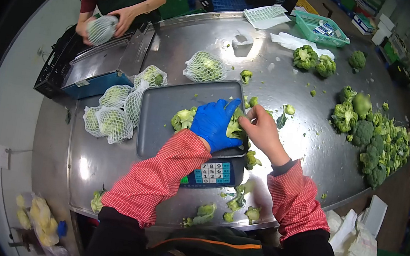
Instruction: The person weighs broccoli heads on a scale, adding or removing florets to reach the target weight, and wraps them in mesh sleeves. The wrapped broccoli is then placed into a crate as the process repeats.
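The left hand [214, 124], in a blue glove, lies over the scale tray [160, 132] with its fingers curled around a broccoli piece [236, 128]. The bare right hand [263, 129] meets it from the other side and pinches the same piece at its upper edge with the fingertips. The piece sits low over the right rim of the tray, clasped between both hands. A second floret [183, 119] lies on the tray just beside the glove, and the scale's keypad [213, 173] shows below the wrist.

Judging by how things lie, the work is partway through. Several filled net bags [113, 116] are heaped at the left of the tray and another net bag [204, 67] lies behind it. A large pile of loose broccoli [373, 145] on the right is not yet netted, and three more heads [305, 57] stand farther back. Trimmed scraps [238, 200] litter the near edge.

The table [310, 152] is curved, shiny steel, flecked with green crumbs. Across it a co-worker's hands hold a netted bag [101, 29] above a blue-sided machine [101, 73], with a black crate [53, 66] beside it. A green basket [321, 30] sits at the far edge, green crates are stacked behind, and white sacks [356, 241] lie on the floor at the right.
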A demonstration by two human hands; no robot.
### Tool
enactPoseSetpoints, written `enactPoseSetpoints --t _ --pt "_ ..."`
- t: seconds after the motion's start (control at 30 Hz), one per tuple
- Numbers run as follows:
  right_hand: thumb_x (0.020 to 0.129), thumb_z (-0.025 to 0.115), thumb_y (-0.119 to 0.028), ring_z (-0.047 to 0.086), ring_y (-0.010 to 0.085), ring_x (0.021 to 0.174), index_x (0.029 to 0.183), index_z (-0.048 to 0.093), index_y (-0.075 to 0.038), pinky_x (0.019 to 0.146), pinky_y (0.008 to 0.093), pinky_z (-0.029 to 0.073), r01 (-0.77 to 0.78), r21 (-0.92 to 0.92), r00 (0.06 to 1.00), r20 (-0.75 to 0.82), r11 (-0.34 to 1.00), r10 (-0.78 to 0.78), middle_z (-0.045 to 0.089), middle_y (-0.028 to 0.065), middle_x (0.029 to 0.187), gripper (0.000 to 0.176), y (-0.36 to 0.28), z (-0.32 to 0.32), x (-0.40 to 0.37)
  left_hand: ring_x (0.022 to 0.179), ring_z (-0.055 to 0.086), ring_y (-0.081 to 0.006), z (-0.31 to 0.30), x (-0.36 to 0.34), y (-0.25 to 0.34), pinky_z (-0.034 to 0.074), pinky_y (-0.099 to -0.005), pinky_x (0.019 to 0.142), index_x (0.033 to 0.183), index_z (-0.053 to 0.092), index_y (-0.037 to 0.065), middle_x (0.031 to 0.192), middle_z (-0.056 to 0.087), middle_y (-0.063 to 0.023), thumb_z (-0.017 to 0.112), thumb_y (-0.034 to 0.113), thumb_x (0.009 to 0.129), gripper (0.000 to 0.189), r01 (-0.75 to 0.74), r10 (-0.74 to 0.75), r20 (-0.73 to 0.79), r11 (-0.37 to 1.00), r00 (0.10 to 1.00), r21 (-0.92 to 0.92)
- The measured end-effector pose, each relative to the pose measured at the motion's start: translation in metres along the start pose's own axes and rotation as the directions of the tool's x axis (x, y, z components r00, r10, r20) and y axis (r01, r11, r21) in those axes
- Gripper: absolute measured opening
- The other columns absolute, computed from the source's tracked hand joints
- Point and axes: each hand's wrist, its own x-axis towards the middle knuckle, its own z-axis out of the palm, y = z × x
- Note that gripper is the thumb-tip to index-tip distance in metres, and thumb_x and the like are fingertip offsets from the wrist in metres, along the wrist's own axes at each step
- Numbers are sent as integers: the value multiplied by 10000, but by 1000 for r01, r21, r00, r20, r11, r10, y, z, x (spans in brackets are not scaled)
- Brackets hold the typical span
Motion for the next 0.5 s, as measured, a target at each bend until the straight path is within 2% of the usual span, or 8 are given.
enactPoseSetpoints --t 0.03,0.13,0.23,0.33,0.43,0.5 --pt "791 681 -288 575 199 667 830 570 -11 615 324 453 -5 2 1000 -26 1000 5 590 89 737 301 3 2 0 998 573 -309 1 0 3 439 -439 856 1366 378 123 1127 534 -145 755 535 599 949 9 -9 -15 1000 1000 25" --pt "778 691 -275 562 171 632 815 567 -3 601 300 454 106 67 985 -145 992 -95 598 71 723 301 8 10 1 941 589 -303 0 1 5 457 -437 806 1350 391 114 1102 535 -152 765 522 586 944 58 -58 -15 997 998 53" --pt "729 682 -339 620 265 706 807 581 25 667 359 481 -117 219 992 64 969 105 621 149 746 385 16 10 12 935 585 -305 0 1 8 451 -430 799 1347 392 103 1095 535 -155 772 525 575 958 77 -76 -13 995 997 67" --pt "703 695 -340 615 249 676 757 574 29 638 351 475 -225 153 969 136 962 205 613 141 709 392 16 7 15 941 586 -310 1 0 11 449 -442 814 1348 398 122 1098 548 -156 755 553 572 956 100 -99 -10 990 995 96" --pt "682 697 -326 606 272 655 745 564 18 626 366 472 -207 74 977 60 975 203 604 145 683 375 8 5 10 935 586 -304 -3 -1 14 448 -435 799 1342 406 123 1103 545 -149 749 557 564 955 108 -111 17 988 994 109" --pt "684 685 -301 600 299 647 740 549 13 613 380 468 -121 39 992 -27 992 122 600 160 683 346 0 4 2 921 586 -302 -1 -2 14 444 -437 781 1340 410 124 1092 544 -147 743 549 566 943 103 -103 -6 987 995 124"
